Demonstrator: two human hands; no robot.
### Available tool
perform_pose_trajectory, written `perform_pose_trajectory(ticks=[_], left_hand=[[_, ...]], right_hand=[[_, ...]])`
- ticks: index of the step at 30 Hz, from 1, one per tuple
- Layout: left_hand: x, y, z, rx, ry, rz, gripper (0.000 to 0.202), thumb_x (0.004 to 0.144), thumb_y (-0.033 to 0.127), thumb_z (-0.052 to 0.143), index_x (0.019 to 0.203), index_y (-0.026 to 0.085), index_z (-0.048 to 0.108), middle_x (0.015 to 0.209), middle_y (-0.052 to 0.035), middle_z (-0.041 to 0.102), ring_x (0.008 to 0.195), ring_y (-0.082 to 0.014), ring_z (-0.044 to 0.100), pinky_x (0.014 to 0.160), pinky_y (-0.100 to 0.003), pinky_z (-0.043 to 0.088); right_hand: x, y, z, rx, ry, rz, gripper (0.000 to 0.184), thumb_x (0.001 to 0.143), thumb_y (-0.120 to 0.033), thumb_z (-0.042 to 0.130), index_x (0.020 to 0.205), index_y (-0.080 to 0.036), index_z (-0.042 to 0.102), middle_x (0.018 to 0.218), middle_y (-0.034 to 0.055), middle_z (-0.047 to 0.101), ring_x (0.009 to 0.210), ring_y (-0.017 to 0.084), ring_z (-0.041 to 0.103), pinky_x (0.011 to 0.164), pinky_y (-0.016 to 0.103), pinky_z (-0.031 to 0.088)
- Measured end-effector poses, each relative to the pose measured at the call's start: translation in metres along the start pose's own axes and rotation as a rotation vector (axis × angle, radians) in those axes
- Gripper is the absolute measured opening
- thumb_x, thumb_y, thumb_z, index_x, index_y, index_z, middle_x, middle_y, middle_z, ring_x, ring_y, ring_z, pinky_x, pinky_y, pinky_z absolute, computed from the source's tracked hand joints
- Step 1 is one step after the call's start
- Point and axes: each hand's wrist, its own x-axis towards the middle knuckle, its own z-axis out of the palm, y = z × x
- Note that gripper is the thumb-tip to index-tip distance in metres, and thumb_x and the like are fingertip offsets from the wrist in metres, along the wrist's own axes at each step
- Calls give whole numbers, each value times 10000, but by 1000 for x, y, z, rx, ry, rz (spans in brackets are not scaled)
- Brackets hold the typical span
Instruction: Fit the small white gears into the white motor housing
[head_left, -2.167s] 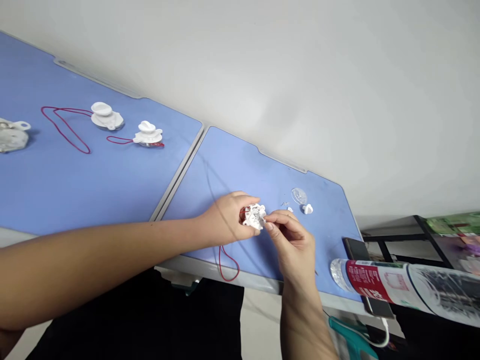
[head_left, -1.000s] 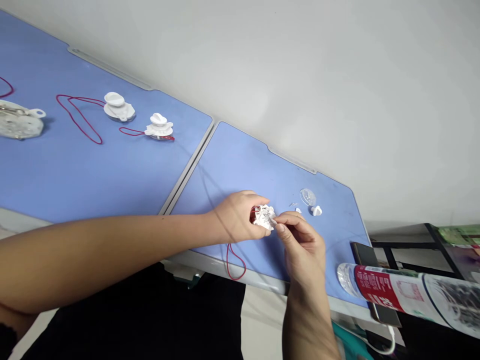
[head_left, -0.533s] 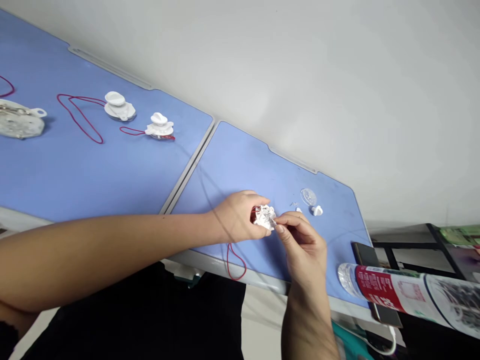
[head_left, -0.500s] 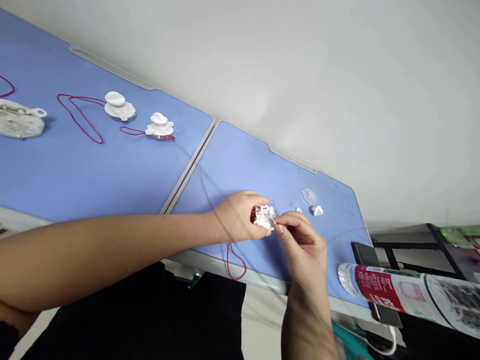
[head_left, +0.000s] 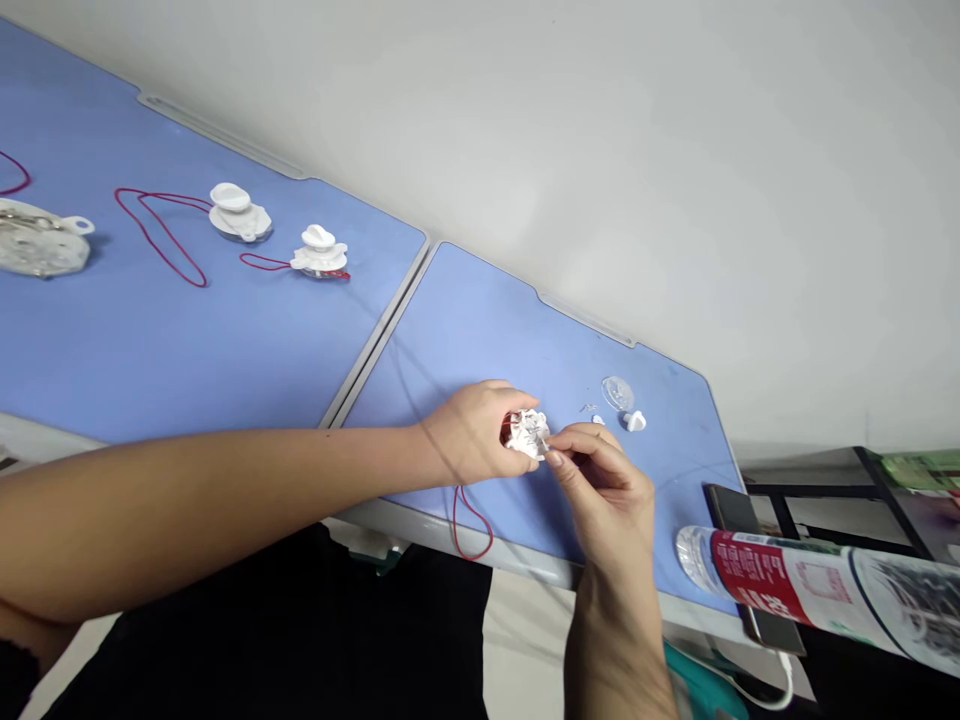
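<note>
My left hand (head_left: 469,432) is closed around a small white plastic part (head_left: 529,433) with red wire, holding it just above the right blue mat (head_left: 480,330). A loop of its red wire (head_left: 469,522) hangs over the table's front edge. My right hand (head_left: 606,487) pinches at the right side of the same white part with thumb and forefinger; whatever lies between those fingertips is too small to make out. A clear round cap (head_left: 616,392) and a small white knob (head_left: 634,421) lie on the mat just beyond my right hand.
On the left blue mat (head_left: 150,340) sit two white assemblies (head_left: 238,212) (head_left: 320,253) with red wires and a metal disc part (head_left: 41,250). A plastic bottle (head_left: 810,590) lies at the right over a phone (head_left: 731,515). A dark rack (head_left: 862,480) stands beyond.
Since 2.2 s ago the view shifted slightly. My hands stay at the white part; my right fingertips have shifted a little along its edge.
</note>
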Motion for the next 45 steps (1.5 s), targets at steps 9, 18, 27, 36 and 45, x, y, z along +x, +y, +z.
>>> perform_pose_trajectory(ticks=[9,18,27,36,45], left_hand=[[1,-3,2,-5,20,71,492,642,206,736,1126,149,671,1085,-89,694,817,-184,663,701,-275,559],[1,-6,3,23,34,80,502,638,216,732,1134,169,670,1120,-86,693,829,-187,671,717,-285,568],[2,-8,5,5,19,25,517,644,236,750,1150,164,668,1125,-87,687,833,-182,671,739,-291,573],[1,-10,5,-5,12,52,503,644,226,735,1140,172,665,1116,-85,687,864,-203,669,758,-311,568],[2,-9,4,-78,10,-18,528,640,227,750,1159,185,659,1165,-85,683,920,-214,681,770,-304,570]], right_hand=[[0,0,0,71,-20,67,107,847,-196,699,916,-273,727,854,1,596,800,142,537,720,287,428],[0,1,1,50,-33,115,63,851,-226,690,865,-276,726,846,-10,639,800,135,570,711,266,453],[-4,2,4,-43,100,129,61,850,-246,661,830,-236,718,818,1,679,773,141,606,703,269,474],[1,5,5,347,75,384,176,745,-314,763,816,-198,650,665,-30,558,558,88,452,508,222,376],[-3,3,8,229,143,347,143,749,-286,751,770,-197,641,693,-27,569,607,96,472,576,230,391]])
